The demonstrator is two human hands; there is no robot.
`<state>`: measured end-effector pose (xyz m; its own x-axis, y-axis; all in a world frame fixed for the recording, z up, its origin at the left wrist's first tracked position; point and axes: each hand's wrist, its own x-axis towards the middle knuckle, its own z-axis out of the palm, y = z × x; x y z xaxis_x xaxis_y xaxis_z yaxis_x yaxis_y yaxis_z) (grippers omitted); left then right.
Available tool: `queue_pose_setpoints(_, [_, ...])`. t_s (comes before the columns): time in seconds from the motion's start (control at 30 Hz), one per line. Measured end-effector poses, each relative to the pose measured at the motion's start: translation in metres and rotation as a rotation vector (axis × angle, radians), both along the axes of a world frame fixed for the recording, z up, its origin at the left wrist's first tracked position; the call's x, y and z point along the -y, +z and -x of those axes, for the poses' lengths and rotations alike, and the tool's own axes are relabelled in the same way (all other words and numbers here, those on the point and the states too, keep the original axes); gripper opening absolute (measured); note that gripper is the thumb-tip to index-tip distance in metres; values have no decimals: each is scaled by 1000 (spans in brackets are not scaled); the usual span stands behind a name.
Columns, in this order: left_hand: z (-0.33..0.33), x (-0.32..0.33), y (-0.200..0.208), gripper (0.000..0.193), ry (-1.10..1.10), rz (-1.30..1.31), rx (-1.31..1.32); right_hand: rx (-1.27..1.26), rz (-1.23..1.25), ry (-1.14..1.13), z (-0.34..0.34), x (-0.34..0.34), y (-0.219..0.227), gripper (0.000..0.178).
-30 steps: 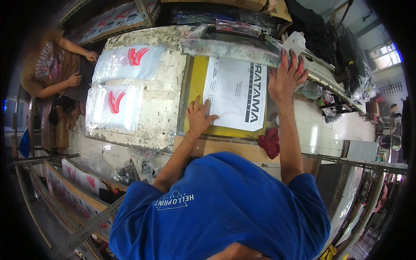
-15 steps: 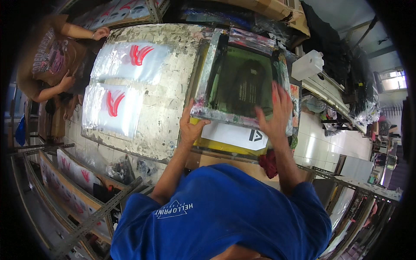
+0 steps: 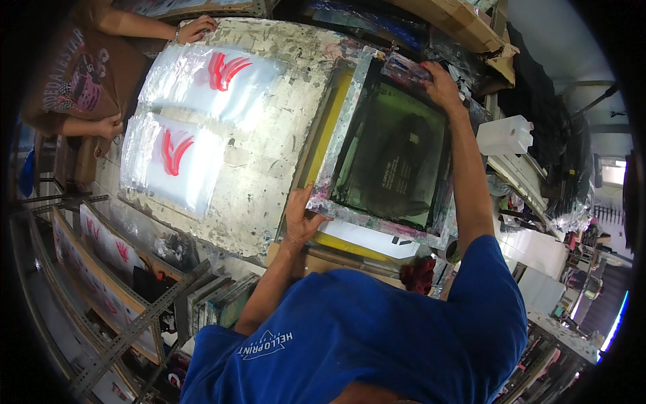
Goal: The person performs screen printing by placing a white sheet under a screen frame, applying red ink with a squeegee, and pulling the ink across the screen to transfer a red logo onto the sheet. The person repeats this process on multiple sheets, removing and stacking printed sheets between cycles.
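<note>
In front of me a screen-printing frame [image 3: 346, 124] with ink-smeared edges and dark green mesh [image 3: 397, 148] lies over a yellow board [image 3: 328, 128]. A white sheet [image 3: 367, 241] with a black mark sticks out under its near edge. My left hand [image 3: 301, 217] holds the frame's near left corner, thumb along the near side and a finger on the left side. My right hand [image 3: 444, 89] reaches to the far end, its fingers curled over the right end of an ink-stained squeegee [image 3: 404, 69]. Its fingertips are partly hidden.
Clear plastic sheets [image 3: 182, 158] with red brush-stroke marks lie on the worn table [image 3: 259, 175]. Another person's hand [image 3: 196, 29] rests at the table's far left edge. A white jug [image 3: 505, 135] stands at right, a dark red cloth [image 3: 417, 275] nearby, metal racks [image 3: 145, 320] at lower left.
My right hand has moved from the frame's near right part to the squeegee at the far end. My left hand stays at the near left corner. The other person's hand has shifted along the table edge.
</note>
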<state>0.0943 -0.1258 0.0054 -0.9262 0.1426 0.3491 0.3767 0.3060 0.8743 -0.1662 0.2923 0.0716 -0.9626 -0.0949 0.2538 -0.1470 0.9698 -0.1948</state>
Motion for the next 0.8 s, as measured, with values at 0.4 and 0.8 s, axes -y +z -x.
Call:
queue_pose_setpoints(0.4, [0,-2,-2,84,-3,-18,40,-137,-12,52,-99,63,0,42])
queue_pose_setpoints(0.8, [1,2,-4,80,-16,-31,16,93,168,71,-289,151,73,51])
